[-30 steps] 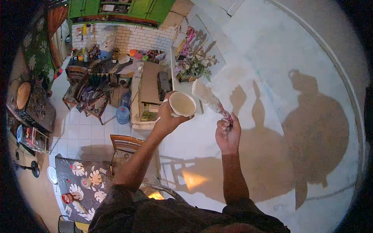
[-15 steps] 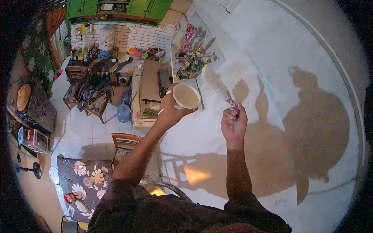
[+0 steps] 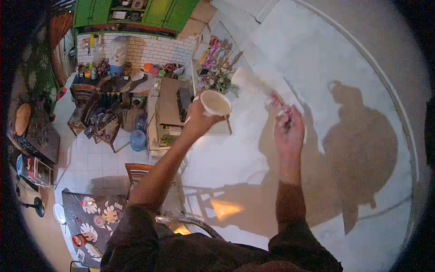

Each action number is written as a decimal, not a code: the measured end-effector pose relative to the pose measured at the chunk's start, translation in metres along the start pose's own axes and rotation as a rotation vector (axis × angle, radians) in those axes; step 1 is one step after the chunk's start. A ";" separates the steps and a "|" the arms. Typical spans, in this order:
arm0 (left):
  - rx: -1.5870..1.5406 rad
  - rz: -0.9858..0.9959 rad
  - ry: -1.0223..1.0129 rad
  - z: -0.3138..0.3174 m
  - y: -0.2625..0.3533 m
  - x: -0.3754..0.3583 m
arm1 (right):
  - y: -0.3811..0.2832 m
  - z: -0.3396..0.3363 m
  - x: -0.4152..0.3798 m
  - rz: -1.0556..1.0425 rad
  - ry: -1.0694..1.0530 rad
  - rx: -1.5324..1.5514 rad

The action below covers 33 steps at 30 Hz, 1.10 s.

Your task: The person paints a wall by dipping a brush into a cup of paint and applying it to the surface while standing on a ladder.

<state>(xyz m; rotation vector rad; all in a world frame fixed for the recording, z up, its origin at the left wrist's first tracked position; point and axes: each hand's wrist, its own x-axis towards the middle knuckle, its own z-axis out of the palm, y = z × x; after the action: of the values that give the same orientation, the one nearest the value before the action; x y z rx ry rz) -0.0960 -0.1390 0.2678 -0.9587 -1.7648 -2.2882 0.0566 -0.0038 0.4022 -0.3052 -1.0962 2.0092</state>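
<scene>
My left hand point(image 3: 199, 120) is wrapped round a small pale cup point(image 3: 216, 103), tilted so that its light inside shows. White smears mark the fingers. My right hand point(image 3: 289, 129) is closed on the handle of a paintbrush point(image 3: 275, 100), held up close to the white wall point(image 3: 235, 158). The brush's handle looks pinkish and smeared with white. Its pale head points up and left, blurred and hard to tell from the wall behind it.
Flowers point(image 3: 215, 75) stand by the wall behind the cup. A cardboard-topped cabinet point(image 3: 172, 102), a blue water bottle point(image 3: 137, 139) and a wooden chair point(image 3: 138, 171) are to the left. A patterned table point(image 3: 97, 226) sits lower left. Shadows fall across the wall.
My right hand has moved right and a little up with the brush. The cup stays in my left hand, nearly in place. The whole view has shifted slightly.
</scene>
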 end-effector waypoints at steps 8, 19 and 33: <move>-0.035 0.123 -0.034 0.049 -0.021 0.113 | -0.104 0.085 0.125 -0.570 -0.236 -0.510; -0.221 -0.018 -0.040 0.001 -0.030 0.030 | -0.098 0.205 0.233 -1.550 -0.768 -2.633; 0.062 -0.385 0.152 -0.106 -0.063 -0.124 | -0.070 0.189 0.257 -0.723 -0.697 -2.300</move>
<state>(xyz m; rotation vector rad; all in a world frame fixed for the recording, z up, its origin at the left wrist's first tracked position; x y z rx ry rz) -0.0686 -0.2503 0.1357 -0.4487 -2.0863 -2.4200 -0.1734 0.0969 0.6108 -0.1780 -2.8228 -0.6114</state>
